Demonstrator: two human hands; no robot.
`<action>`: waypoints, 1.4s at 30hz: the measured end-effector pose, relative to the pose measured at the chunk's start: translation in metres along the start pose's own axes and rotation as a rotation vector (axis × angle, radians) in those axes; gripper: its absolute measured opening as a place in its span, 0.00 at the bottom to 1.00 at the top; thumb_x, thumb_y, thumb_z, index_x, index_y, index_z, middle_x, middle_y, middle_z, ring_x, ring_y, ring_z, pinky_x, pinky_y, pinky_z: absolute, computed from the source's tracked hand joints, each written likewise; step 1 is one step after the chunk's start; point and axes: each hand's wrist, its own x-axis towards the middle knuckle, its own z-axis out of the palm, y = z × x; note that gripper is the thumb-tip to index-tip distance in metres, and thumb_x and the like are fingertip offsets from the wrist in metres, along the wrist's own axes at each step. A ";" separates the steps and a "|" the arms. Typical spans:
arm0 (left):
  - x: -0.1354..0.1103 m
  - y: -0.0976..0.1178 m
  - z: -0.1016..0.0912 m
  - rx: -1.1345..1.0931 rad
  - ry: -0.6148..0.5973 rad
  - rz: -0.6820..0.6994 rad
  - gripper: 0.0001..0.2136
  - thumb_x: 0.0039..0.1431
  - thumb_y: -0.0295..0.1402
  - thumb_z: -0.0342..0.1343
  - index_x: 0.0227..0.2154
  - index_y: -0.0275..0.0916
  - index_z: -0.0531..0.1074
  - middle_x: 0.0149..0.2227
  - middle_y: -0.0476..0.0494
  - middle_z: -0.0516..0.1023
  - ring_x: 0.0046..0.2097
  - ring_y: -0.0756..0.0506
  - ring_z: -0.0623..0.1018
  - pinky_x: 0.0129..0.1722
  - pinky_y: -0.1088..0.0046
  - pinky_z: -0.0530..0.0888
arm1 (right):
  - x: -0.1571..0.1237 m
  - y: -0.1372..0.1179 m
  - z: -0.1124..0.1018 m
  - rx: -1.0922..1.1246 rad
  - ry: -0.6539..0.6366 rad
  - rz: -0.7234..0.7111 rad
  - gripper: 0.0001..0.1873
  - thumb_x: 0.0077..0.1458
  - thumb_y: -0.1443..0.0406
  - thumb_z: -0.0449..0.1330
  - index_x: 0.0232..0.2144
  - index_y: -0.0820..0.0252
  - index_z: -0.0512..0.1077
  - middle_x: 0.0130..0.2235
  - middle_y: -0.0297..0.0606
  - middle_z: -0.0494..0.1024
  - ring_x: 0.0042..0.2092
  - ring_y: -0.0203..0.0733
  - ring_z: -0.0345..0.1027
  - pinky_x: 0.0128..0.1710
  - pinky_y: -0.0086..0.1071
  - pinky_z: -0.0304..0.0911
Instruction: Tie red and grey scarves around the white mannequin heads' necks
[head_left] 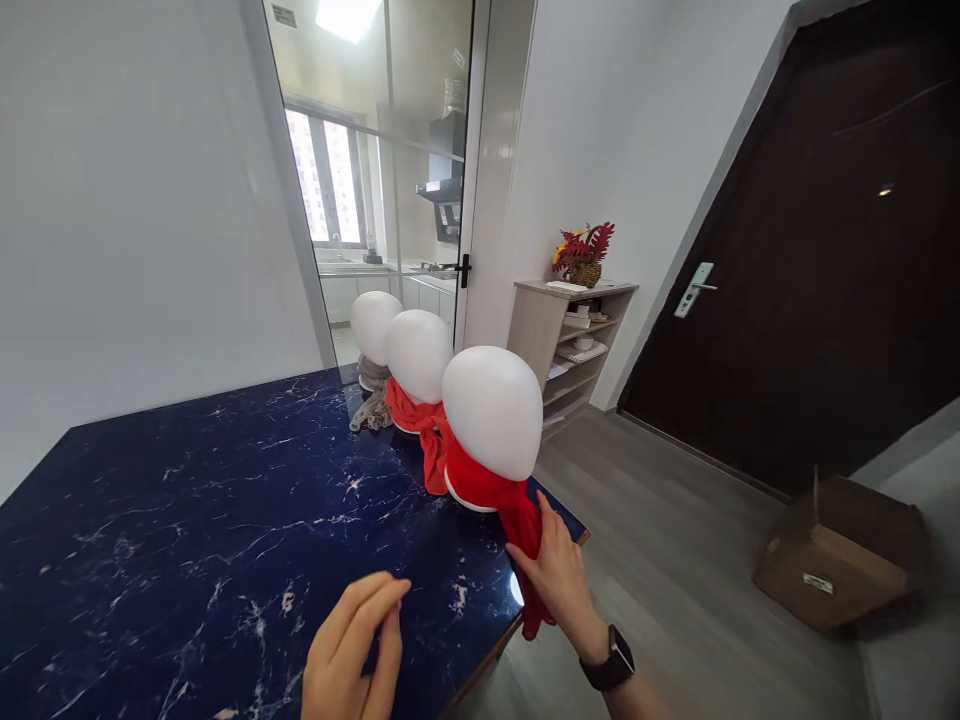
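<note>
A white mannequin head [495, 410], seen as a smooth egg shape, stands at the right edge of the table with a red scarf [521, 520] around its base. One end of the scarf hangs down over the table's edge. My right hand [559, 570] lies against this hanging end, thumb and fingers spread on either side of it. In front of the table my left hand [356, 645] is raised, fingers loosely bent and nothing in them. Behind stand a second white head [420, 355] with a coral-red scarf [431, 445] and a third white head [375, 325] with a grey-brown scarf [373, 408].
The dark blue marbled table [187, 520] extends to the left. Beyond it are a glass door [420, 130] and a shelf unit [540, 320] topped by a flower basket [585, 265]. A cardboard box [840, 570] sits on the floor near the dark door [795, 270].
</note>
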 end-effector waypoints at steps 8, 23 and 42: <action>0.002 -0.075 0.021 0.040 -0.052 -0.177 0.09 0.60 0.32 0.46 0.38 0.41 0.70 0.37 0.44 0.73 0.39 0.46 0.75 0.39 0.70 0.73 | 0.022 0.006 -0.007 -0.245 -0.007 -0.163 0.20 0.52 0.69 0.48 0.47 0.56 0.69 0.43 0.43 0.74 0.44 0.50 0.66 0.46 0.42 0.60; -0.010 -0.100 0.018 -0.085 -0.045 -0.419 0.10 0.57 0.35 0.45 0.35 0.39 0.70 0.31 0.46 0.74 0.31 0.46 0.74 0.33 0.68 0.71 | -0.018 0.007 -0.030 -0.190 0.093 -0.062 0.23 0.51 0.57 0.56 0.50 0.53 0.66 0.48 0.44 0.71 0.49 0.54 0.64 0.46 0.48 0.61; -0.013 -0.167 -0.034 0.262 0.247 -0.556 0.11 0.53 0.32 0.43 0.34 0.38 0.69 0.37 0.41 0.73 0.39 0.42 0.73 0.40 0.65 0.69 | -0.036 -0.249 0.211 0.417 -0.643 -0.352 0.13 0.55 0.67 0.54 0.45 0.57 0.68 0.36 0.35 0.79 0.36 0.37 0.73 0.37 0.27 0.63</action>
